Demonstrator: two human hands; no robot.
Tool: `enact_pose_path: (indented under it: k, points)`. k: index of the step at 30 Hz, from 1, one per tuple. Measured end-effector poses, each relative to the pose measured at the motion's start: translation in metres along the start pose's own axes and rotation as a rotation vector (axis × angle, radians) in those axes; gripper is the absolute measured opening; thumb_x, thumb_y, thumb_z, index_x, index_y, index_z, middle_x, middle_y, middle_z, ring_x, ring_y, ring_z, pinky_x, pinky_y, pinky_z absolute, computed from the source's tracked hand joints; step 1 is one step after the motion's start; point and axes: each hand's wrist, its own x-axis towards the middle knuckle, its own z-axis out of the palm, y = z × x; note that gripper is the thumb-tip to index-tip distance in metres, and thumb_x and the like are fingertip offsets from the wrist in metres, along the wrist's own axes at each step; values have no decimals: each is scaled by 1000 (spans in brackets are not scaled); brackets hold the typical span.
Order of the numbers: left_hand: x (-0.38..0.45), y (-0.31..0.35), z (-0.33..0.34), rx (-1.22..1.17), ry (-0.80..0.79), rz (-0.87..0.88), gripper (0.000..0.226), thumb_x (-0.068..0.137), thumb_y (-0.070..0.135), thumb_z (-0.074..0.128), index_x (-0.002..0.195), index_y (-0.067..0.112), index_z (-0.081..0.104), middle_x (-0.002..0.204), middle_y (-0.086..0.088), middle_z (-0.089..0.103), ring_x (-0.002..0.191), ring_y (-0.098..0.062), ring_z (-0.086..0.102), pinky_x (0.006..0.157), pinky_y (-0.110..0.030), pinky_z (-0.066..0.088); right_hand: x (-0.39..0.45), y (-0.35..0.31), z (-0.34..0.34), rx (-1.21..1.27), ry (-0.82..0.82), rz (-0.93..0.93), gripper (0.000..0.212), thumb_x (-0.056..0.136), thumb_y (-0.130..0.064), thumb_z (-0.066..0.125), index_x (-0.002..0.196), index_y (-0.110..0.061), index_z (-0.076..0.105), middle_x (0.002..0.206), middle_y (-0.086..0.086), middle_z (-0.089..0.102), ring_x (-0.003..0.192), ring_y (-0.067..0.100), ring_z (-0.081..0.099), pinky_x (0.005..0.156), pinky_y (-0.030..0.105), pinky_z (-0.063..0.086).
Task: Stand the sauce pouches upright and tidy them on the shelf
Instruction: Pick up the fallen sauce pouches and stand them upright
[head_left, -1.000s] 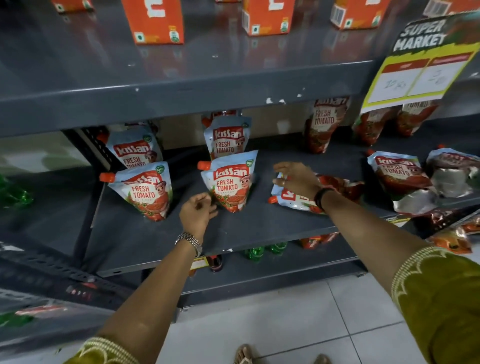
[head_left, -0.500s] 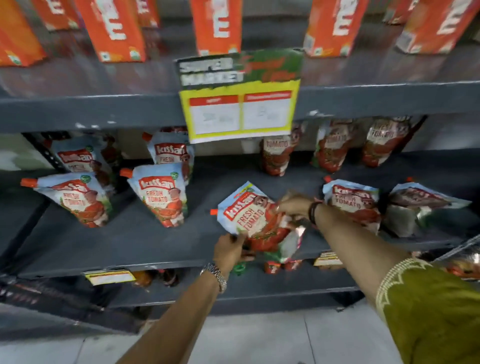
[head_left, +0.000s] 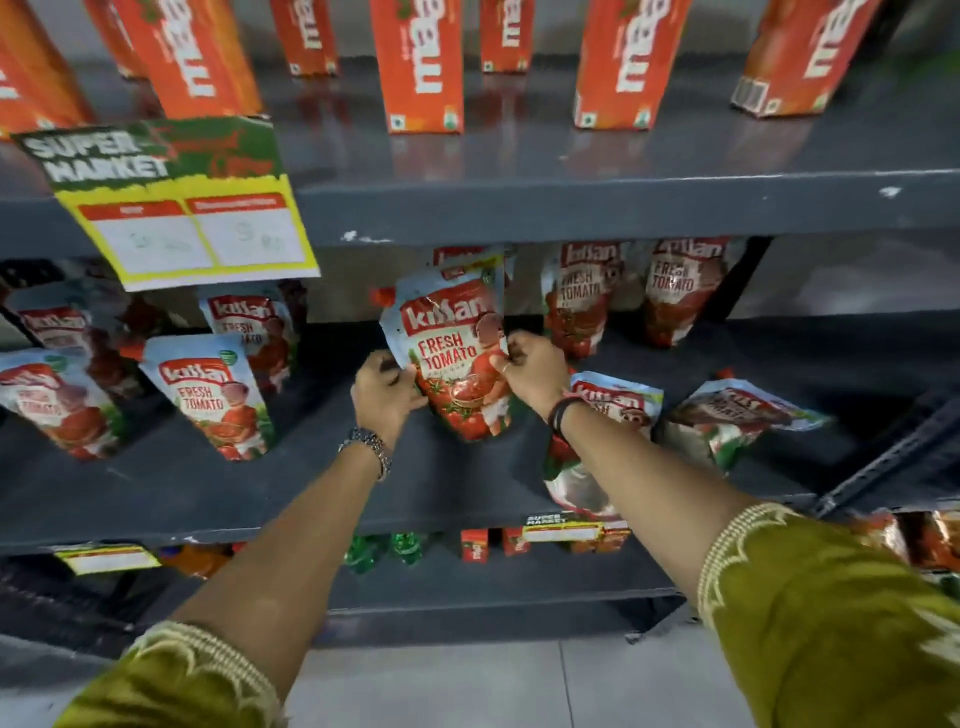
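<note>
A tomato sauce pouch (head_left: 448, 358) with an orange spout stands upright at the middle of the dark grey shelf (head_left: 218, 483). My left hand (head_left: 385, 392) grips its lower left edge and my right hand (head_left: 531, 370) grips its right edge. Two upright pouches (head_left: 210, 397) stand at the left front, with more behind them. Two pouches (head_left: 582, 296) lean against the back at the right. One pouch (head_left: 621, 405) lies slumped under my right forearm, and another flat pouch (head_left: 743, 415) lies to its right.
A yellow and green price sign (head_left: 176, 208) hangs from the upper shelf edge. Orange cartons (head_left: 418, 67) stand on the shelf above. Green bottles (head_left: 387, 551) and small red packs sit on the lower shelf. A dark shelf upright (head_left: 893, 452) slants at the right.
Both hands have lifted the tilted pouch from the shelf's front edge, turned it upright and moved it back to mid-shelf. The camera view has swung to the right.
</note>
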Motion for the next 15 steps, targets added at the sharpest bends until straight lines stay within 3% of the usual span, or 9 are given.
enact_pose_path:
  k: [3, 5, 7, 10, 13, 15]
  points:
    - [3, -11, 9, 11, -5, -69, 22, 91, 25, 54, 107, 10, 54, 107, -18, 67, 89, -30, 68, 77, -45, 60, -5, 24, 6, 12, -59, 16, 19, 82, -19, 64, 92, -2, 66, 96, 18, 73, 94, 35, 66, 82, 41, 53]
    - [-5, -17, 13, -5, -19, -78, 22, 92, 25, 53, 106, 8, 54, 109, -16, 66, 95, -28, 67, 85, -45, 57, -11, 37, 2, 92, -100, 24, 18, 80, -15, 66, 92, -1, 64, 95, 20, 73, 91, 34, 68, 83, 46, 53]
    - [-17, -18, 15, -15, -43, -67, 19, 93, 24, 52, 104, 8, 53, 107, -13, 64, 101, -27, 64, 88, -41, 55, -20, 45, -8, 177, -178, 25, 22, 81, -8, 68, 100, 0, 63, 104, 21, 72, 97, 29, 67, 87, 36, 53]
    - [-32, -23, 18, -22, -78, -89, 34, 94, 25, 51, 120, 3, 49, 111, -5, 59, 109, -22, 59, 92, -39, 52, -29, 57, -32, 264, -258, 59, 38, 81, -4, 67, 118, 0, 57, 119, 19, 65, 111, 26, 62, 90, 26, 46]
    - [-42, -40, 25, 55, -92, -188, 46, 89, 35, 56, 125, 8, 48, 126, -11, 58, 110, -21, 57, 94, -42, 51, -34, 74, -63, -47, -194, 38, 41, 84, -10, 61, 123, -4, 55, 122, 17, 64, 114, 30, 59, 97, 33, 47]
    - [-55, -48, 38, 38, -207, -338, 32, 90, 29, 56, 113, 7, 53, 118, -14, 59, 105, -26, 58, 90, -41, 52, -39, 88, -85, -401, -142, 57, 34, 84, -18, 56, 116, -5, 57, 116, 17, 66, 110, 34, 61, 91, 37, 50]
